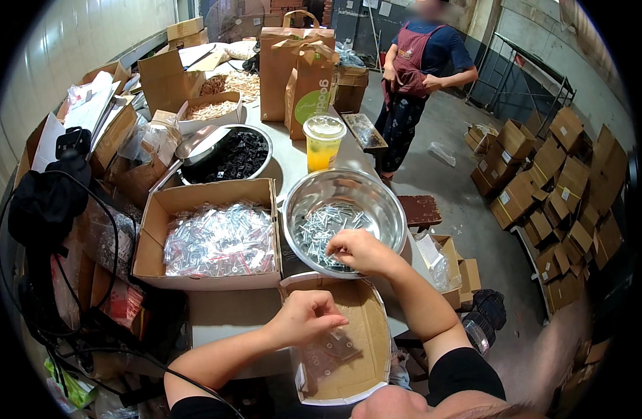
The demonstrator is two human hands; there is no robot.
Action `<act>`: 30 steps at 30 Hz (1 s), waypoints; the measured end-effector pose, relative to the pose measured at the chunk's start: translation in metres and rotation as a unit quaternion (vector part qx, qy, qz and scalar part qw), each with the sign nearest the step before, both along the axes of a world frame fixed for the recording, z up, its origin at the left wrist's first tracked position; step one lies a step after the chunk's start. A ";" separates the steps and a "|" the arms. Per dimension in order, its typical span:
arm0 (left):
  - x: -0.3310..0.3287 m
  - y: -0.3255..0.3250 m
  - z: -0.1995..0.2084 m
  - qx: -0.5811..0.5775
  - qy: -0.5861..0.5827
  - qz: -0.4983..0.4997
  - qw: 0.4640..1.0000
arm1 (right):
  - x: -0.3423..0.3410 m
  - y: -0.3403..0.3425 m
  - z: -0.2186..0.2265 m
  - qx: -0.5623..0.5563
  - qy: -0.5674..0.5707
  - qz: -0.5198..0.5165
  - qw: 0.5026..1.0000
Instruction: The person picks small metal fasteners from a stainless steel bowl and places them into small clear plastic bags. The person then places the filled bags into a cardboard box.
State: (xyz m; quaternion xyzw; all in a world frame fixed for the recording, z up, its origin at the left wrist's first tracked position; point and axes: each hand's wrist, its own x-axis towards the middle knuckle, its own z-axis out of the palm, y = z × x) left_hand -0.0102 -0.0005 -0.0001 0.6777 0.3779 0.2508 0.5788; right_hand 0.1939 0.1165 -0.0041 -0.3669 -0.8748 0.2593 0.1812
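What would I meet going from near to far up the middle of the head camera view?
Shallow cardboard tray → metal bowl of small silvery parts → yellow drink cup → smaller paper bag → larger paper bag.

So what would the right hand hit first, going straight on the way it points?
Probably the loose screws in the metal bowl; the right hand may be touching them, though depth is unclear.

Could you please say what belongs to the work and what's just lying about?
Probably in use:
- metal fasteners in the bowl
- clear bags in the cardboard tray
- carton of filled bags

Probably just lying about:
- yellow drink
- brown paper bags
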 end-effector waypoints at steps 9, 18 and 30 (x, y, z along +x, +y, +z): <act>0.003 0.003 -0.005 0.136 -0.069 -0.029 0.988 | -0.003 -0.006 0.006 -0.044 -0.006 0.046 0.998; 0.003 0.007 -0.011 0.148 -0.062 -0.024 0.987 | -0.004 -0.012 0.018 -0.077 0.000 0.042 0.996; 0.003 0.007 -0.011 -0.085 -0.128 -0.024 0.988 | 0.007 0.000 0.012 -0.055 0.104 -0.038 0.992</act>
